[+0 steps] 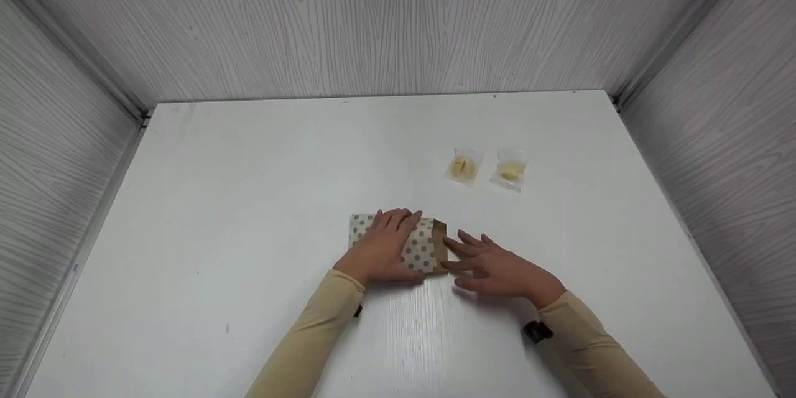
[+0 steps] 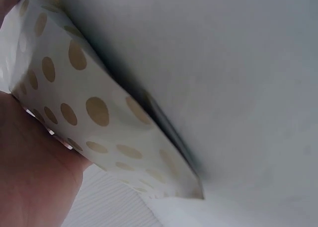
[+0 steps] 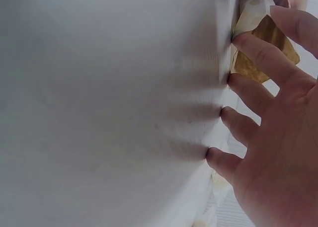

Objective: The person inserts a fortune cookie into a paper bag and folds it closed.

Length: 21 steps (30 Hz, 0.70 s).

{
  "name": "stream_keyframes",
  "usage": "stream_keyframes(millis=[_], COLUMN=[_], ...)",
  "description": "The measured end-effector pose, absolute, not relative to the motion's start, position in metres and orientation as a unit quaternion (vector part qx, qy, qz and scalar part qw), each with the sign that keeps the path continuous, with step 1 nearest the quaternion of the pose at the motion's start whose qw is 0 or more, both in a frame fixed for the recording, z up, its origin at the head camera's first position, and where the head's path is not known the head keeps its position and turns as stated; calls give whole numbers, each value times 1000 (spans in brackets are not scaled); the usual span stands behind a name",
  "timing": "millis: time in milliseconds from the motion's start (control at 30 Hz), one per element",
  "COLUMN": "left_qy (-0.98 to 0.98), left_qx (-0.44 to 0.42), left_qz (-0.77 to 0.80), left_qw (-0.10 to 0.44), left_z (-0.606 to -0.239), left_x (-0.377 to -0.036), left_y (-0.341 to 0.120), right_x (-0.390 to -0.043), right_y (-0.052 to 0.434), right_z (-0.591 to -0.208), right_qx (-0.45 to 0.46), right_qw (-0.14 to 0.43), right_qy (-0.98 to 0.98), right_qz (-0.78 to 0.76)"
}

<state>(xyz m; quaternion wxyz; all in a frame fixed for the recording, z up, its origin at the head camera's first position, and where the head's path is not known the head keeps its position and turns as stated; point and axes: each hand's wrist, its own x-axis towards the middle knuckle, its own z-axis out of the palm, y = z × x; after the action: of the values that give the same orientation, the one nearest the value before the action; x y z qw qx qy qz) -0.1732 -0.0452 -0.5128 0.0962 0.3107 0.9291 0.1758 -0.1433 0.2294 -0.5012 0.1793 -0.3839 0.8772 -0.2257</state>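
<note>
A white paper bag with tan polka dots (image 1: 423, 247) lies flat on the white table (image 1: 249, 211), its brown inner flap (image 1: 440, 241) facing right. My left hand (image 1: 387, 241) rests on top of the bag with straight fingers, pressing it down. The left wrist view shows the bag (image 2: 89, 108) against the table beside my palm (image 2: 30, 167). Just to the right is my right hand (image 1: 488, 261), fingers spread and straight, with the index tip at the bag's open end. In the right wrist view the fingertips (image 3: 233, 80) touch the table next to the brown flap (image 3: 266, 50).
Two small clear packets with yellow contents (image 1: 463, 166) (image 1: 511, 171) lie side by side on the table beyond my right hand. Grey wood-grain walls (image 1: 398, 18) close in the table at the back and on both sides.
</note>
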Motion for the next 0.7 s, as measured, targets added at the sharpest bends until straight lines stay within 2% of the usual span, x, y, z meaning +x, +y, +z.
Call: stream_keyframes(millis=[433,700], left_qy=[929,928], left_qx=[308,311], left_qz=[179,186], left_qw=[96,89], left_z=[-513,-512], left_x=[-174,-174], left_y=[-46,-46], right_x=[-147,-169], right_y=[228,231], right_z=[-503,-493], right_qx=[-371,-264], right_qw=[173,97], right_qy=[879,917], right_qz=[-245,-282])
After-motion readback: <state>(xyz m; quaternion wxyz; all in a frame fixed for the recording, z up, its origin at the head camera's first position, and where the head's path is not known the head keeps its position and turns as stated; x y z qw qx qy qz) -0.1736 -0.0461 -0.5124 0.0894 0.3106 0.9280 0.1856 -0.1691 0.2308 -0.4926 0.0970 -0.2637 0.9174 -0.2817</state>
